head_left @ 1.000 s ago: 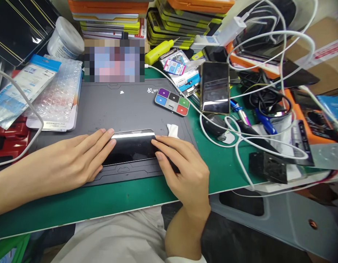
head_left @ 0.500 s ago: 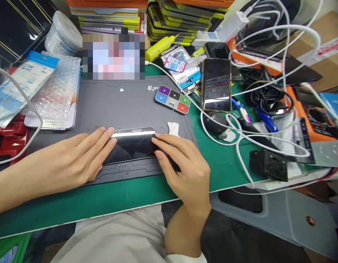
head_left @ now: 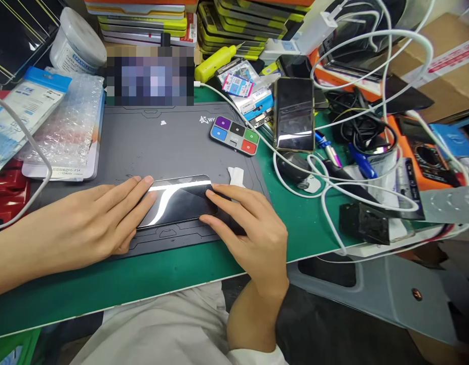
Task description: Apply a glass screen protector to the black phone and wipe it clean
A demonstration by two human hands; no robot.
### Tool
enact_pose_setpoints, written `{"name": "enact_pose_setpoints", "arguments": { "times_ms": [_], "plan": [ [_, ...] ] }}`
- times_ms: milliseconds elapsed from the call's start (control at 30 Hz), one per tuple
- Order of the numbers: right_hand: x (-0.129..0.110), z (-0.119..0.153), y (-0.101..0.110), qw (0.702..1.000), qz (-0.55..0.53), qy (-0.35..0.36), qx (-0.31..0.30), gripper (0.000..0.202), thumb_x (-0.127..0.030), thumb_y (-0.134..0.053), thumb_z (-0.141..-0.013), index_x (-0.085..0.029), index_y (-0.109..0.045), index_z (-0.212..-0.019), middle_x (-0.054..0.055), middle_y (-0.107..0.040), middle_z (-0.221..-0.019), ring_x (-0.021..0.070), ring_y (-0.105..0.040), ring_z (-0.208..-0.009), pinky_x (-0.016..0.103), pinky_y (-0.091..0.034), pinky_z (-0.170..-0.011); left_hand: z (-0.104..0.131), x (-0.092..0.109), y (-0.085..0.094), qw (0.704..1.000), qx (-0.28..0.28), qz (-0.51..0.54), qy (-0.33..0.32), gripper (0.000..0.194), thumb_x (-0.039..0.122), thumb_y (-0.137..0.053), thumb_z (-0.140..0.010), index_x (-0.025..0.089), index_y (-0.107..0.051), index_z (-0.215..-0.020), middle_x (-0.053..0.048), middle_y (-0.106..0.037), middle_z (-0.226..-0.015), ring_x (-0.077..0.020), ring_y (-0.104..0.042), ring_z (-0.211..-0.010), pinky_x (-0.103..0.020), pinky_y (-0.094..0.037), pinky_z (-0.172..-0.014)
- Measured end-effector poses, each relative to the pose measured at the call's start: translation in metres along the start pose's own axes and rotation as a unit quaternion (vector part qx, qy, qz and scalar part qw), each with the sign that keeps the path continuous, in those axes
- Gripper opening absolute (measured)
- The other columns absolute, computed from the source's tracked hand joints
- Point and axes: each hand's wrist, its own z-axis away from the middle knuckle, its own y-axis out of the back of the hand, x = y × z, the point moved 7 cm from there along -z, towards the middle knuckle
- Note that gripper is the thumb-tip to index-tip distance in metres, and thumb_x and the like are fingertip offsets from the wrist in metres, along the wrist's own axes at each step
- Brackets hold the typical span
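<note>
A smartphone (head_left: 177, 200) with a glossy black screen is held lengthwise, low over the grey work mat (head_left: 143, 137); I cannot tell whether it touches the mat. My left hand (head_left: 101, 215) is closed on the phone's left end, its straight fingers pressed together over the screen and the thumb hidden. At the right end, my right hand (head_left: 253, 223) grips the phone, fingers on the far corner and thumb at the near edge. Light streaks reflect across the screen. Just behind the right hand lies a crumpled white scrap (head_left: 235, 176).
A tray with coloured squares (head_left: 234, 136) lies on the mat's right side. Beyond it are another phone (head_left: 294, 114), tangled white cables (head_left: 321, 167) and a black block (head_left: 363, 223). Packets (head_left: 63, 126) and a white tub (head_left: 78, 43) stand left. A pixelated screen area (head_left: 150, 78) is at the back.
The reflection on the phone's screen has widened into a curved streak, and my right thumb has slid left along the near edge. The whole view has shifted slightly.
</note>
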Motion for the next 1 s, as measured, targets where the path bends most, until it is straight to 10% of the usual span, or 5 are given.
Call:
{"name": "enact_pose_setpoints", "arguments": {
  "times_ms": [433, 667, 1000],
  "plan": [
    [-0.002, -0.001, 0.0, 1.0, 0.028, 0.014, -0.001, 0.024, -0.025, -0.085, -0.11, -0.024, -0.081, -0.134, 0.009, -0.091, -0.13, 0.029, -0.086, -0.125, 0.048, -0.067, -0.119, -0.004, -0.006, 0.002, 0.996, 0.029, 0.066, 0.047, 0.076, 0.034, -0.061, -0.119, 0.025, -0.033, -0.189, -0.016, -0.063, -0.177, -0.039, -0.072, -0.155, -0.053, -0.071, -0.121],
    [-0.005, -0.003, 0.001, 0.999, 0.041, 0.024, -0.002, 0.025, -0.024, -0.084, -0.11, -0.022, -0.08, -0.134, 0.01, -0.091, -0.129, 0.0286, -0.086, -0.126, 0.047, -0.067, -0.119, -0.006, -0.003, 0.005, 0.997, 0.058, 0.035, 0.042, 0.075, 0.034, -0.069, -0.118, 0.014, -0.041, -0.184, -0.022, -0.069, -0.169, -0.0406, -0.079, -0.144, -0.054, -0.072, -0.118],
    [-0.004, -0.003, 0.0, 0.999, 0.039, 0.014, -0.012, 0.022, -0.027, -0.081, -0.113, -0.021, -0.08, -0.134, 0.011, -0.091, -0.129, 0.0275, -0.085, -0.129, 0.044, -0.066, -0.119, 0.01, -0.013, -0.008, 0.981, 0.05, 0.155, 0.107, 0.079, 0.037, -0.077, -0.115, 0.034, -0.041, -0.185, -0.007, -0.057, -0.182, -0.036, -0.069, -0.159, -0.058, -0.061, -0.134]
  ]
}}
